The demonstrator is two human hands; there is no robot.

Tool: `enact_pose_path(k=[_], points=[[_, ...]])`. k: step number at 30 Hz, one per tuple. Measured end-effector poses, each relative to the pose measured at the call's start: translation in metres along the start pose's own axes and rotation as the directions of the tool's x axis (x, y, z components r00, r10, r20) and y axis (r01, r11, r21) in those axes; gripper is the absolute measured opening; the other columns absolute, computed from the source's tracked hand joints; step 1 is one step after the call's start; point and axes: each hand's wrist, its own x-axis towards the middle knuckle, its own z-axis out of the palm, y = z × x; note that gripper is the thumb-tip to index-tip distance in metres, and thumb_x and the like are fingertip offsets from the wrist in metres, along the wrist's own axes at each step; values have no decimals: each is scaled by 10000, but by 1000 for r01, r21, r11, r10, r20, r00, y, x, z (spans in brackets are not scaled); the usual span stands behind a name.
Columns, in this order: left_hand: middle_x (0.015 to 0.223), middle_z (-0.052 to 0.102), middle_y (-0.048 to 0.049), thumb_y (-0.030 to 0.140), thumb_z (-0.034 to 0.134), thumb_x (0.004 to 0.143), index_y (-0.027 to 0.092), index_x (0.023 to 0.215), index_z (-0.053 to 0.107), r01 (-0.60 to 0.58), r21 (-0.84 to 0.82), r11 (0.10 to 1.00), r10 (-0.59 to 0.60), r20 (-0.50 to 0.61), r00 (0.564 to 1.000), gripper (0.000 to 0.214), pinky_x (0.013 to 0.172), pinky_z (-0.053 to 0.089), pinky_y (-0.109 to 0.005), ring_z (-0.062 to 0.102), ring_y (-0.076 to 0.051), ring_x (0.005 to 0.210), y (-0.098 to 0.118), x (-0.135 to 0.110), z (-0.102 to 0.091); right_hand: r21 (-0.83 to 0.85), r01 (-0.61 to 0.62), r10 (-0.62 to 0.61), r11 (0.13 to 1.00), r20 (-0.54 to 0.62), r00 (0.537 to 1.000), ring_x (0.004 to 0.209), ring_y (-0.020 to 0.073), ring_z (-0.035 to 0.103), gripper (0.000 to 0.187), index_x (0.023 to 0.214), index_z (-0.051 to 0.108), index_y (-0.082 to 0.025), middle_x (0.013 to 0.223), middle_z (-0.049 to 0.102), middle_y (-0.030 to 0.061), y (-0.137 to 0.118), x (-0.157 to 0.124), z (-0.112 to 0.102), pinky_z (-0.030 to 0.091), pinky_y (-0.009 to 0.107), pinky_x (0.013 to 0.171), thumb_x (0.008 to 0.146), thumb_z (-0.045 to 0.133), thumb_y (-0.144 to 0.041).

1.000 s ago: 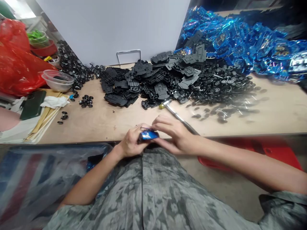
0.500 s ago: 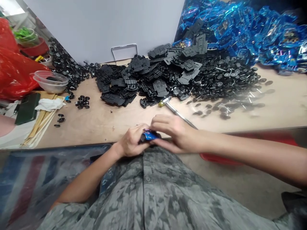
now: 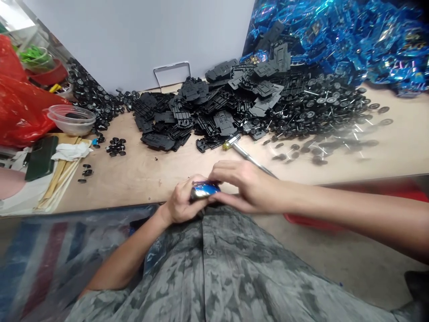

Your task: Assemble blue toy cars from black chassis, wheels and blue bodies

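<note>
Blue metallic toy car body point(image 3: 204, 191), small and glossy, held at 12 o'clock just in front of the person's grey camouflage-print shirt point(image 3: 209, 268), right over the near edge of the pale plywood bench top point(image 3: 134, 179). Left hand point(image 3: 182, 201): fingers curled around the near side and underside, clamped on it. Right hand point(image 3: 250, 185): fingers over the top, thumb below, pinching it from the 3 o'clock side, so the two hands nearly meet. Thin metal sliver on top of the body, too small to tell what it is. Good hold here: both hands tight and close in, low by the bench edge, so the small piece can't slip. Counts: 1 car body in hand, 2 hands, 1 steel-shafted screwdriver point(image 3: 250, 154) lying at 12 o'clock just beyond the right hand, 1 clear plastic bowl point(image 3: 72, 120) and 1 red plastic bag point(image 3: 16, 107) at 10 o'clock, 2 small clusters of black wheels point(image 3: 116, 146) around 10 o'clock. Black plastic chassis pile point(image 3: 214, 107), black wheel-and-axle heap point(image 3: 321, 107) and glossy blue heap point(image 3: 342, 40) at 12 to 1 o'clock: too many to count.
</note>
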Motion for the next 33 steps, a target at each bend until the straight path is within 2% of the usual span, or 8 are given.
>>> enact_pose_path(k=[7, 13, 17, 20, 24, 26, 29, 33], points=[[1019, 712, -81, 265, 690, 930, 170, 1216, 585, 11, -4, 1000, -11, 3, 1000, 319, 816, 580, -306, 708, -206, 908, 0, 1, 2, -81, 44, -50, 996, -85, 995, 753, 179, 531, 123, 1003, 633, -123, 831, 608, 81, -2, -2, 11, 420, 290, 676, 998, 540, -205], [1029, 716, -91, 265, 656, 934, 181, 1183, 599, 4, 59, 998, -15, 182, 983, 269, 787, 565, -307, 703, -218, 908, 0, 13, -11, -32, -33, 35, 999, 66, 997, 680, 144, 550, 121, 953, 655, -129, 781, 625, 42, -1, 0, -4, 417, 263, 635, 970, 619, -244], [1068, 718, -102, 387, 792, 842, 193, 1149, 639, 138, 124, 983, -142, 18, 990, 394, 963, 541, -383, 683, -258, 1033, 5, 19, -15, -104, 27, -51, 994, -229, 972, 700, 159, 579, 76, 986, 649, -149, 790, 642, 48, 2, -14, 8, 459, 279, 641, 959, 630, -218], [1317, 667, -114, 486, 786, 836, 225, 1305, 601, 355, -301, 885, -452, -375, 809, 568, 1153, 439, -428, 593, -275, 1298, 15, 19, 4, -320, -20, -141, 947, -472, 870, 773, 198, 628, 206, 1124, 635, -167, 867, 678, 78, 6, -23, 36, 530, 324, 691, 920, 665, -170], [1255, 716, -137, 688, 562, 924, 189, 1262, 660, 363, -883, 298, -788, -12, 616, 610, 973, 569, -431, 686, -300, 1168, 25, 22, 31, -563, 5, -333, 826, -483, 810, 842, 239, 663, 353, 1255, 596, -154, 878, 707, 92, 10, -25, 71, 591, 392, 791, 911, 661, -116], [1186, 748, -139, 686, 637, 881, 169, 1233, 690, 388, -885, 258, -815, 17, 579, 628, 896, 594, -403, 722, -293, 1074, 25, 22, 29, -599, 10, -332, 801, -429, 840, 910, 252, 669, 350, 1275, 580, -132, 946, 722, 115, 8, -33, 73, 592, 412, 858, 933, 659, -143], [1321, 715, -106, 494, 784, 842, 209, 1308, 688, 515, -604, 608, -731, -174, 660, 555, 1054, 530, -396, 668, -279, 1218, 20, 14, 7, -651, -229, -115, 723, -441, 890, 1017, 299, 641, 386, 1265, 581, -82, 1094, 700, 190, 7, -61, 54, 568, 442, 893, 970, 663, -317], [1368, 674, -113, 343, 746, 879, 236, 1349, 681, 484, 186, 855, -475, -93, 875, 487, 1140, 459, -499, 623, -313, 1272, 9, 0, -21, -789, -522, 332, 323, -423, 844, 916, 331, 609, 333, 1027, 658, -78, 949, 675, 195, 16, -104, 29, 504, 417, 741, 1012, 551, -393]])
